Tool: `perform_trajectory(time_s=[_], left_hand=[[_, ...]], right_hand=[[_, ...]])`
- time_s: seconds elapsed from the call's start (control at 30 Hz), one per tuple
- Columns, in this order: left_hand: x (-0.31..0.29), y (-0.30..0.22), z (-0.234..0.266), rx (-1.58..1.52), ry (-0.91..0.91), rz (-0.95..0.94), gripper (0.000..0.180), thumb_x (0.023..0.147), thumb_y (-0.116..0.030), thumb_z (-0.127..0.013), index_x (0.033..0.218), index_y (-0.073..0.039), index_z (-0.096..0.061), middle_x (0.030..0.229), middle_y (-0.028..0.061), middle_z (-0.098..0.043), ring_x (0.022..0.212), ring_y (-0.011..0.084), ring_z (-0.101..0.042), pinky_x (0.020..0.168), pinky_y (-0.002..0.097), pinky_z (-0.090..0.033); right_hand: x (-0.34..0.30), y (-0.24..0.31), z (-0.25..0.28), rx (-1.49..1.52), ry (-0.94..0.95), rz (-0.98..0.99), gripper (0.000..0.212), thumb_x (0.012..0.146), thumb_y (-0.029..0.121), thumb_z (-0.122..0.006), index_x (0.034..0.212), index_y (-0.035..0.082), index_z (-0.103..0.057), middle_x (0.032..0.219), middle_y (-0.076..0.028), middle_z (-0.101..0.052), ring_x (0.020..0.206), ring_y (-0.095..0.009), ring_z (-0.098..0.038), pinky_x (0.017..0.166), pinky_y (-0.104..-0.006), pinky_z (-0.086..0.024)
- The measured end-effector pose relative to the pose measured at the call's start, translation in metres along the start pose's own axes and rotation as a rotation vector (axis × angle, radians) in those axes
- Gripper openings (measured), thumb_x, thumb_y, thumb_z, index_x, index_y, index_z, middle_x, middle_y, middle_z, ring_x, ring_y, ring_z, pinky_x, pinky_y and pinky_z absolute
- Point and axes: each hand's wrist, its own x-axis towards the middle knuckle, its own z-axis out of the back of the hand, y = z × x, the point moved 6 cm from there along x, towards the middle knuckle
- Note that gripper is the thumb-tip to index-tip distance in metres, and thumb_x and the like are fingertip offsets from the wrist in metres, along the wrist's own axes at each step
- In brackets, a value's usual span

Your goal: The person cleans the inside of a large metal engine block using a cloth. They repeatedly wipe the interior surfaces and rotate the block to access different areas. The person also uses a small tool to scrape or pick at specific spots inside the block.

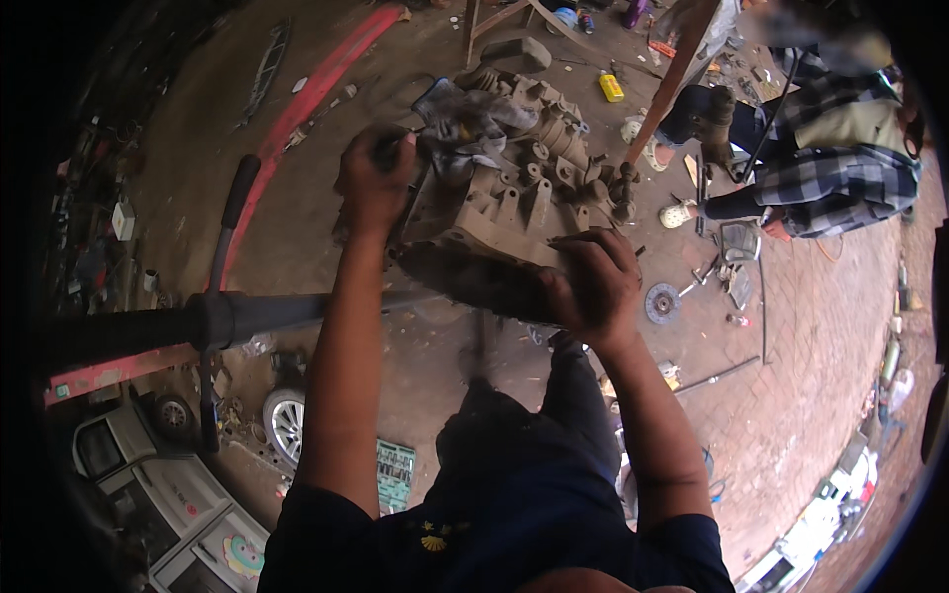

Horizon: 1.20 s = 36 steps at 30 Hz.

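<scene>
— Directly ahead of you lies the casting [539, 203], bolt bosses uppermost; what bears its weight cannot be confirmed. State of your hands?

— Your right hand [601, 287] grips the near right edge, fingers on top, thumb down the near face. Your left hand [381, 178] is curled closed at the left edge; whether it holds anything, I cannot tell.

— Hazards to you?

— Uneven force between your hands could tip the casting, in my judgement. Grime could cost you the right-hand hold. The rag [479, 111], loose on the far left part, could snag. The bar [277, 314], near your left forearm, could bruise it if you swing.
</scene>
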Motion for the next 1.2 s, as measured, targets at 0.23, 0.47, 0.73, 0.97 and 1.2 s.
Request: perform_trajectory(time_s=[0.23,0.47,0.73,0.97,1.2], left_hand=[[-0.004,-0.002,0.002,0.058,-0.02,-0.021,0.024,0.091,-0.026,-0.074,0.096,-0.003,-0.07,0.09,0.0129,-0.072,0.085,0.0259,-0.069,0.08,0.0367,-0.053],[0.002,0.013,0.0,-0.009,-0.002,-0.057,0.032,0.091,-0.034,-0.074,0.098,-0.002,-0.072,0.094,0.0138,-0.073,0.088,0.0272,-0.069,0.085,0.0379,-0.053],[0.008,0.029,-0.005,-0.024,0.04,-0.057,0.029,0.099,-0.028,-0.068,0.104,0.0,-0.07,0.096,0.0098,-0.071,0.089,0.0188,-0.065,0.086,0.0338,-0.051],[0.011,0.047,-0.013,-0.051,0.087,0.009,0.027,0.099,-0.027,-0.068,0.104,0.0,-0.069,0.098,0.0086,-0.071,0.091,0.0159,-0.064,0.086,0.0322,-0.05],[0.007,0.029,0.002,0.005,0.069,-0.067,0.029,0.098,-0.029,-0.069,0.102,-0.001,-0.071,0.093,0.0108,-0.073,0.086,0.0202,-0.067,0.084,0.0336,-0.053]], right_hand=[[0.02,0.006,0.011,0.236,0.052,-0.112,0.023,0.086,0.015,-0.075,0.105,0.003,-0.069,0.099,-0.016,-0.066,0.094,-0.038,-0.065,0.085,-0.0427,-0.051],[0.118,-0.014,-0.049,-0.035,0.316,-0.207,0.027,0.091,0.024,-0.07,0.108,0.002,-0.066,0.096,-0.022,-0.072,0.087,-0.038,-0.071,0.076,-0.046,-0.055],[0.145,-0.044,-0.1,-0.218,0.617,-0.31,0.029,0.079,0.029,-0.072,0.093,0.005,-0.077,0.093,-0.019,-0.075,0.094,-0.037,-0.074,0.08,-0.0461,-0.06],[0.134,-0.042,-0.056,-0.062,0.461,-0.392,0.029,0.092,0.028,-0.064,0.101,0.001,-0.071,0.093,-0.024,-0.071,0.091,-0.044,-0.07,0.078,-0.0502,-0.056],[0.067,-0.008,-0.041,0.227,-0.041,-0.333,0.024,0.099,0.021,-0.064,0.112,0.002,-0.061,0.1,-0.023,-0.07,0.093,-0.04,-0.069,0.08,-0.0443,-0.054]])
